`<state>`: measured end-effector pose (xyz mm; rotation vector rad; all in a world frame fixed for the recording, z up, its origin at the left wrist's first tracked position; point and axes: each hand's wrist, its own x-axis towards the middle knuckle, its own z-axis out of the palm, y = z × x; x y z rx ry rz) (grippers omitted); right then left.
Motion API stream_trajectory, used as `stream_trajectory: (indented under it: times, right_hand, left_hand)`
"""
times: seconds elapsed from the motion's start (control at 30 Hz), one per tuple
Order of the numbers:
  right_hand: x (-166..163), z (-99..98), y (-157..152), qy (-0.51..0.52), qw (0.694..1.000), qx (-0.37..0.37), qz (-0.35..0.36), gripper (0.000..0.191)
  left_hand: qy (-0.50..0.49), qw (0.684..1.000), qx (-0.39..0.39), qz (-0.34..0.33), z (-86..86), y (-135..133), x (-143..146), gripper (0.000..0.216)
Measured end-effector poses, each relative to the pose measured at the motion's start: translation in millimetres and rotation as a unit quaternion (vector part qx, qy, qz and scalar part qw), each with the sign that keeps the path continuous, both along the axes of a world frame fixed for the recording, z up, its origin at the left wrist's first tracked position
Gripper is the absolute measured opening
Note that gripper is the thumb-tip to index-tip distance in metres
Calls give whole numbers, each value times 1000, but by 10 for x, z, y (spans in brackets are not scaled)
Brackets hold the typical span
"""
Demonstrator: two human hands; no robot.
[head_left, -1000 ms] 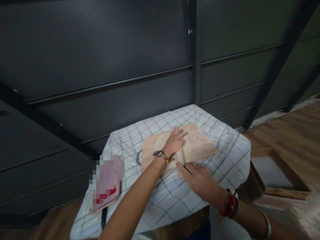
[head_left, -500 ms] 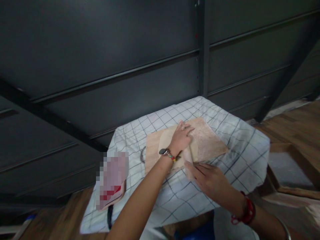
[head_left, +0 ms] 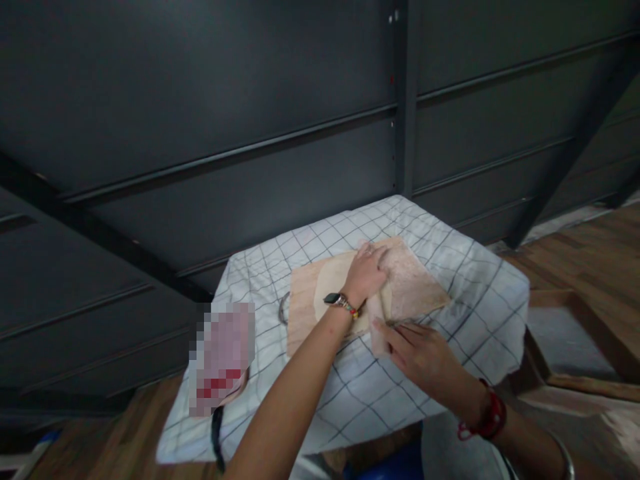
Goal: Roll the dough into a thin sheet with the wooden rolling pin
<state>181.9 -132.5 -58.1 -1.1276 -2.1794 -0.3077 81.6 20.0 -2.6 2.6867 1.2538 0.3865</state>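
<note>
A rolling pin (head_left: 379, 333) lies across a thin, flat sheet of dough (head_left: 327, 287) on a wooden board (head_left: 301, 300). My left hand (head_left: 367, 270), wearing a watch and beaded bracelet, is over the pin's far part, palm down, its fingers bent across it. At the near end, my right hand (head_left: 420, 357) grips the pin between thumb and fingers, just past the board's front edge. Pale flour dusts the right part of the board. My left hand and forearm hide some of the dough and pin.
A white checked cloth (head_left: 465, 287) covers the small table. On its left lies a pixelated pinkish object (head_left: 223, 357) with a dark strap (head_left: 217, 437). A dark ring-shaped thing (head_left: 283, 309) pokes out beside the board. Dark metal panels (head_left: 250, 187) stand behind; an open box (head_left: 583, 340) sits right.
The view has shifted slightly. Both hands stay on the rolling pin, and the near end of the pin now shows more clearly below my right fingers.
</note>
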Motion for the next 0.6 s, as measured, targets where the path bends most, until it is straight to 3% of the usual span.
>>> stream_trajectory:
  times: [0.27,0.6]
  right_hand:
    - [15,10,56,2,1000,-8,-19,33]
    - [6,-5,111,7,999,-7,-34,29]
  left_hand:
    - [-65,998,-18,15,-91,36,41,61]
    - [-56,998,-20,15,-93,56,122,61]
